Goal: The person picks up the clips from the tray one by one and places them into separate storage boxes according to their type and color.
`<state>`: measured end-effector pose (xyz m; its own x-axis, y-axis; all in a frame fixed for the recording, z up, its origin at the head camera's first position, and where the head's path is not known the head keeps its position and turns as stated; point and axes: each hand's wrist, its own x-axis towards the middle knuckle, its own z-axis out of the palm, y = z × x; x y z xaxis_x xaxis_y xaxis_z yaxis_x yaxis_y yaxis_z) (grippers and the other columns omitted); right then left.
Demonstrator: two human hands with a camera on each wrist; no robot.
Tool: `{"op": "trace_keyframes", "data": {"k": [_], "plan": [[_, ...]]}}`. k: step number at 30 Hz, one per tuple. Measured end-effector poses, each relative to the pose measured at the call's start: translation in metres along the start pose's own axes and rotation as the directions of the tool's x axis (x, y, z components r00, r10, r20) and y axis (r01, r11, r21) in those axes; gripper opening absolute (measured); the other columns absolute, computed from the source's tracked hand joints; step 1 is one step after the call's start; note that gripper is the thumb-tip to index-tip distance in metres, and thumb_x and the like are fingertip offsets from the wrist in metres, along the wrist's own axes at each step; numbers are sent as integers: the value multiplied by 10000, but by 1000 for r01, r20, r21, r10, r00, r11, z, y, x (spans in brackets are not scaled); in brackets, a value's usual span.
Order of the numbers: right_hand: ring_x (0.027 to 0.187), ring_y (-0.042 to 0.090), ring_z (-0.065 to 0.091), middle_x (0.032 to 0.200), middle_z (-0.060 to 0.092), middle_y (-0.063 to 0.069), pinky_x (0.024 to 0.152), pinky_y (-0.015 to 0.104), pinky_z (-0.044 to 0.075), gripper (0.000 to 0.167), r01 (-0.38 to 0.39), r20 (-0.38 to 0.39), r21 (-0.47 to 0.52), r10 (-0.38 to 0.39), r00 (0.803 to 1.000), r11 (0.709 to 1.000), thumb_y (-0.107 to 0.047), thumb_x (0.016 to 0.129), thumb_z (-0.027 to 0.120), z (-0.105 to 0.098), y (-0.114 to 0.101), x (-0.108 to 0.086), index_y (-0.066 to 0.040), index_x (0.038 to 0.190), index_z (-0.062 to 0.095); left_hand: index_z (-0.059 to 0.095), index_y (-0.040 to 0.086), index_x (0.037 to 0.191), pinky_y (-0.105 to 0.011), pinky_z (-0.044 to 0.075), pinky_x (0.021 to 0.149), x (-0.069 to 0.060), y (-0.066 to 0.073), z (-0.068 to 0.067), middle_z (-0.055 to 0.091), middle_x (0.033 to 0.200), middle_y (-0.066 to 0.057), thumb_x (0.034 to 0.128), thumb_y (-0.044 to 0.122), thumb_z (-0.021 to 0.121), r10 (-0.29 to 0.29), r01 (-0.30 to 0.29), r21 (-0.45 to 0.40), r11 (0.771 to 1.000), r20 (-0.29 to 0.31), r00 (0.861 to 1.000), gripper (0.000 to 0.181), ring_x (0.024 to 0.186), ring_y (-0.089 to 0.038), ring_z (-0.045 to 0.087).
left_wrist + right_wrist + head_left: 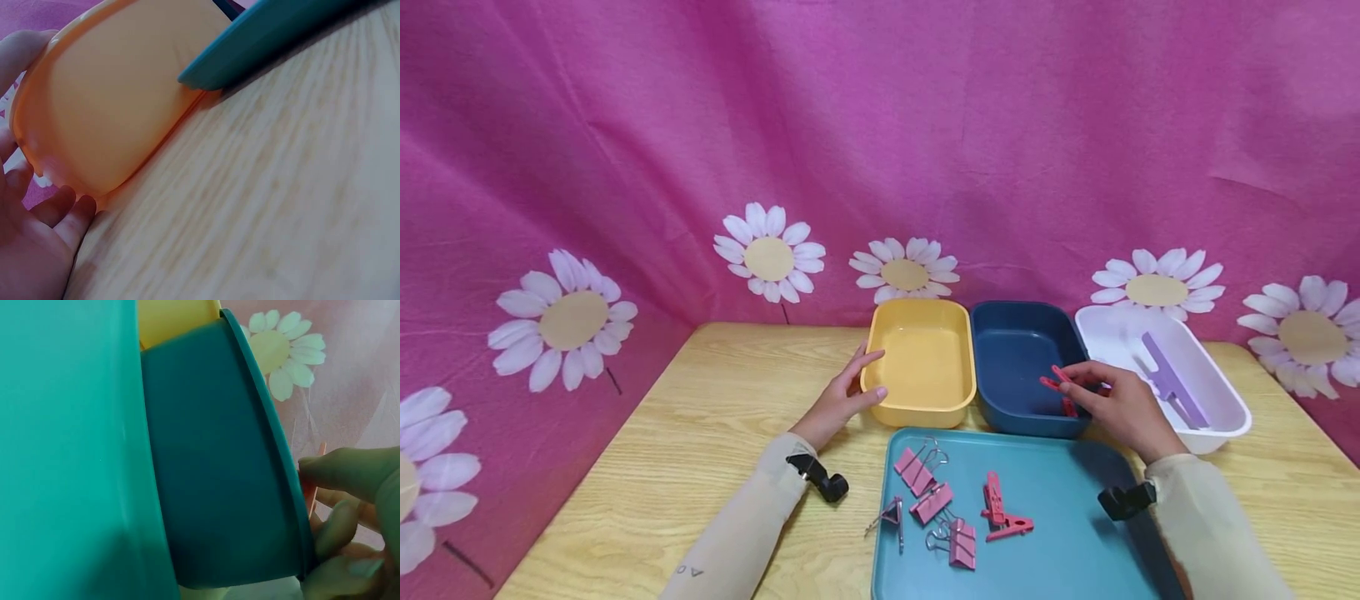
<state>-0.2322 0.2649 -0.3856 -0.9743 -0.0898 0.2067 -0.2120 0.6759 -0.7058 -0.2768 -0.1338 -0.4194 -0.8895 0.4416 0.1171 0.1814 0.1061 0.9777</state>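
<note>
My left hand (842,402) rests against the left side of a yellow bin (925,414), thumb and a finger at its rim; the left wrist view shows fingertips (78,215) by the bin's lower wall (94,125). Over the right part of a dark blue bin (1015,333), my right hand (1123,406) pinches a red clothespin (1051,383). Another red piece (1069,407) shows low inside that bin. In the right wrist view the right hand (356,506) is at the blue bin's rim (275,431), the red clothespin (310,494) partly hidden by fingers.
A teal tray (1075,533) in front of the bins holds several pink binder clips (962,546) and red clothespins (994,498). Right of the blue bin, a white bin (1232,408) holds a purple object (1176,383). A pink flowered cloth (1000,150) hangs behind the wooden table (700,450).
</note>
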Motion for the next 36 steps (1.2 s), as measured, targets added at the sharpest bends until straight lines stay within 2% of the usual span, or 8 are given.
{"op": "trace_keyframes", "data": {"k": [7,16,24,30,36], "plan": [[923,305,546,1043,658,167,602,303,556,436,-49,19,12,49,999,999,-339,906,679,1,0,1,-57,1234,625,325,165,1510,-311,237,1138,-1,0,-1,-41,1623,3,947,214,633,-15,15,10,1000,-5,1000,644,1449,-209,165],[928,284,521,1079,644,164,597,270,514,447,-86,31,-9,86,996,996,-373,936,627,0,1,1,-91,1282,614,326,181,1510,-327,253,1133,-2,-3,-2,-47,1622,5,946,215,634,-10,10,13,1000,-4,1000,644,1445,-227,180],[936,293,532,1074,643,159,624,277,529,431,-67,27,-15,67,997,998,-368,944,613,0,3,0,-91,1273,617,329,177,1509,-307,242,1135,-2,-4,-2,-51,1623,3,944,215,638,0,0,-6,1000,-4,1000,645,1448,-208,159],[913,287,532,1039,656,146,614,279,526,406,-63,12,-20,63,998,998,-359,943,619,-1,3,-1,-96,1252,631,319,160,1514,-361,209,1151,-1,-4,-1,-44,1624,-24,949,216,630,11,-11,3,1000,-3,1000,646,1459,-243,124],[923,291,537,1046,661,149,612,270,526,414,-60,4,-1,60,998,998,-384,943,612,-2,2,-4,-103,1246,634,313,151,1515,-350,201,1155,-1,-2,-1,-51,1623,-26,950,202,625,15,-15,9,1000,7,1000,647,1458,-238,119]]}}
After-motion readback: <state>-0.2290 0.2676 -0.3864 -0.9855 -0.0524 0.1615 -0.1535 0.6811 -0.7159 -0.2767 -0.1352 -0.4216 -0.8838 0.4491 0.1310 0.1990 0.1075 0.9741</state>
